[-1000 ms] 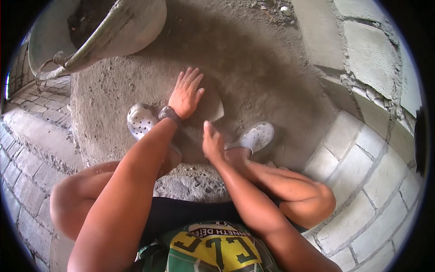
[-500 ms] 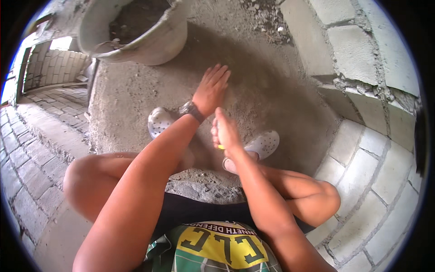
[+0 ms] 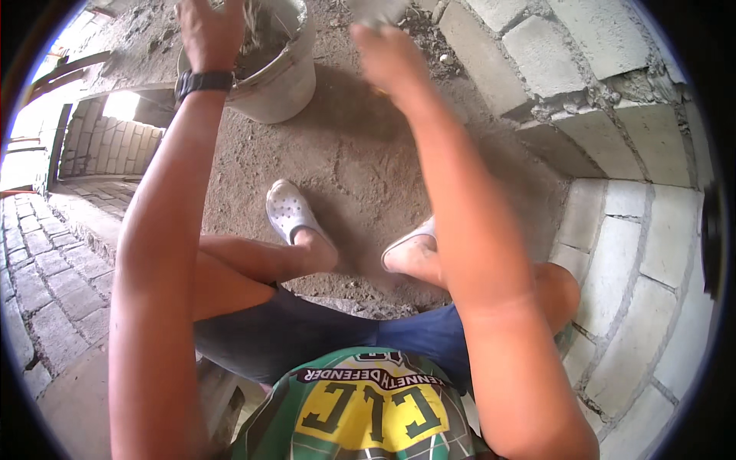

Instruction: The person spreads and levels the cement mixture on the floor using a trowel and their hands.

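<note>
My left hand (image 3: 211, 34), with a dark watch at its wrist, is over the left side of a pale, dirty bucket (image 3: 287, 92). The picture's top edge cuts off its fingers, so whether it grips the rim cannot be told. To the right of the bucket, my right hand (image 3: 391, 61) is closed round the handle of a trowel. The trowel's grey blade (image 3: 377, 11) is smeared by motion and partly out of the picture. Inside the bucket there is greyish material (image 3: 264, 38).
My feet in pale clogs (image 3: 287, 211) rest on a dusty floor (image 3: 360, 169). A wall of light blocks (image 3: 636, 253) with rough joints stands close on my right. Rubble (image 3: 441, 57) lies beyond the bucket's right side. Block paving (image 3: 57, 261) is at the far left.
Both hands have moved forward from between my feet and drawn apart, the left to the bucket, the right past its right side. The trowel's blade now shows beyond my right hand.
</note>
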A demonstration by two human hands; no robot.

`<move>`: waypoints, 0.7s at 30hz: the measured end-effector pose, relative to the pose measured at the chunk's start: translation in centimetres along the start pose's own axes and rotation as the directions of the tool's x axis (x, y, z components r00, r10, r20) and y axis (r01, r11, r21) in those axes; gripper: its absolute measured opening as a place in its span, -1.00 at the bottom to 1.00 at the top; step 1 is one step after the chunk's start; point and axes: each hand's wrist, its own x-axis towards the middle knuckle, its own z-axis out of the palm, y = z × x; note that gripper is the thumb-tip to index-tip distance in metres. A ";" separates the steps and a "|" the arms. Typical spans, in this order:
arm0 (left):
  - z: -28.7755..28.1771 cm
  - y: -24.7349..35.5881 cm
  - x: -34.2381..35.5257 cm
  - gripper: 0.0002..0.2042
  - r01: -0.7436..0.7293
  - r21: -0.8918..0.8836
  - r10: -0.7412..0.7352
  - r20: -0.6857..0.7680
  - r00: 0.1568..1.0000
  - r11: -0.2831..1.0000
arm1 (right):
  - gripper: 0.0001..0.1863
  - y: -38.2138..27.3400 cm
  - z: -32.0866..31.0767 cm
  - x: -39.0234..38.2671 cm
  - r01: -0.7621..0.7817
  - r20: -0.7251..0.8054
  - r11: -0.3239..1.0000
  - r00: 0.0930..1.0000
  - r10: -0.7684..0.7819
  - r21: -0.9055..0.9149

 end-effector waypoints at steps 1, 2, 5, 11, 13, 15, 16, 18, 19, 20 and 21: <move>-1.5 -0.1 -0.5 -0.45 0.000 -0.012 0.000 0.019 1.000 1.000 | -0.39 2.3 -1.9 -1.1 -0.089 0.103 0.984 0.992 0.074 0.155; -2.7 -0.2 -1.5 -0.43 0.078 -0.102 -0.070 0.076 0.995 0.992 | -0.37 4.8 -2.9 -2.5 -0.172 0.133 0.967 0.980 0.149 0.187; -2.5 0.6 -9.1 -0.65 0.197 -0.078 -0.173 0.243 0.954 0.977 | -0.32 16.4 -1.4 -7.1 -0.287 -0.068 0.957 0.956 0.284 -0.038; -0.4 4.6 -31.7 -0.54 0.234 -0.094 -0.124 0.631 0.766 0.968 | -0.14 29.0 8.2 -17.1 -0.687 -0.110 0.708 0.726 0.679 -0.165; -3.0 2.9 -37.8 -0.45 0.338 0.144 -0.332 0.723 0.605 0.930 | -0.14 26.0 10.1 -18.5 -0.660 -0.131 0.704 0.747 0.652 -0.260; -2.4 4.5 -43.2 -0.41 0.370 0.184 -0.381 0.724 0.575 0.910 | -0.15 30.4 9.9 -18.3 -0.691 -0.108 0.703 0.721 0.684 -0.167; -2.0 4.9 -44.4 -0.37 0.381 0.248 -0.435 0.711 0.552 0.891 | -0.15 32.0 9.7 -18.3 -0.700 -0.061 0.705 0.713 0.698 -0.112; -1.9 5.1 -44.9 -0.35 0.381 0.274 -0.449 0.729 0.516 0.883 | -0.15 32.1 9.9 -18.3 -0.698 -0.031 0.707 0.714 0.699 -0.116; -1.6 5.2 -45.0 -0.33 0.376 0.294 -0.457 0.745 0.485 0.879 | -0.14 32.0 10.1 -18.4 -0.691 -0.021 0.711 0.719 0.694 -0.129; -2.0 3.9 -45.2 -0.31 0.334 0.311 -0.447 0.739 0.504 0.890 | -0.15 30.0 10.6 -18.4 -0.643 -0.038 0.739 0.759 0.650 -0.198; -1.3 4.3 -45.1 -0.30 0.352 0.300 -0.442 0.775 0.452 0.887 | -0.15 31.3 10.7 -18.9 -0.686 -0.107 0.681 0.720 0.686 -0.254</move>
